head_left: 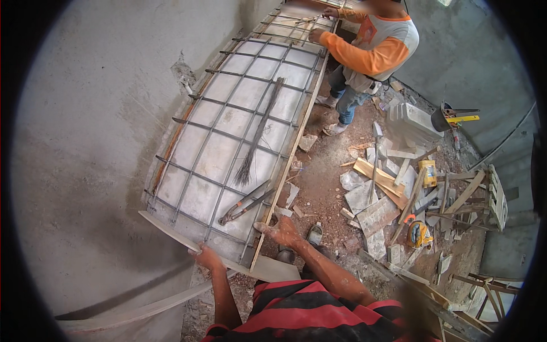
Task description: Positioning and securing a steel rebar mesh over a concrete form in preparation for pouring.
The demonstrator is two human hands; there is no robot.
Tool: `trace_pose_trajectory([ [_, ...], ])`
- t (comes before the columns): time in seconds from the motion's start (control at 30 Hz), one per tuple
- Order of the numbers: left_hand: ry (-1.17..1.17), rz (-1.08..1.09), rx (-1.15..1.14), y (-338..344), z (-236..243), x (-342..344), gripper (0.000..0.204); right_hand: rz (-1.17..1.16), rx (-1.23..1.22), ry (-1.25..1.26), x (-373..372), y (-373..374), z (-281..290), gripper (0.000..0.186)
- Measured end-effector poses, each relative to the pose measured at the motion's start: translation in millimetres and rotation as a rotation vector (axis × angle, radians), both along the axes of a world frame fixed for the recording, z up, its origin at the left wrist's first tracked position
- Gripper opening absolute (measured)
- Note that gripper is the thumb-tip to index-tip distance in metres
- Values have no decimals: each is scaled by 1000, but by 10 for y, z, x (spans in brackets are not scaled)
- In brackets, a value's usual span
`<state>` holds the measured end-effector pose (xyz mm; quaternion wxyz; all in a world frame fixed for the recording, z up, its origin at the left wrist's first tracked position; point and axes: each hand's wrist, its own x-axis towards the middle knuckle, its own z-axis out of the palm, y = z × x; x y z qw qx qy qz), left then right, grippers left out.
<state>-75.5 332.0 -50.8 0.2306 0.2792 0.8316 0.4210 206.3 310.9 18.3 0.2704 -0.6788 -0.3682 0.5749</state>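
Left hand holding the pale end board at lower left of center, right hand touching the wooden side strip, its grip's tightness unclear, pincers on the steel grid

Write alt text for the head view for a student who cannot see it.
A person's left hand touches the end board and right hand the side board of a long platform covered with a metal rod grid. A wire bundle and pincers lie on top. Further along, a co-worker in orange sleeves stands beside it; scrap wood litters the floor.
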Motion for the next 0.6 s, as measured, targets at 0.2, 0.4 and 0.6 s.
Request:
trace_pose_trajectory([
  [0.2,38,33,-137,30,179,110,57,17,48,-19,21,-13,-149,116],
  [0.4,-43,16,-144,13,215,117,67,15,61,-32,13,-46,-126,106],
  [0.6,-19,19,-147,-44,141,65,70,10,114,7,11,-46,107,104],
])
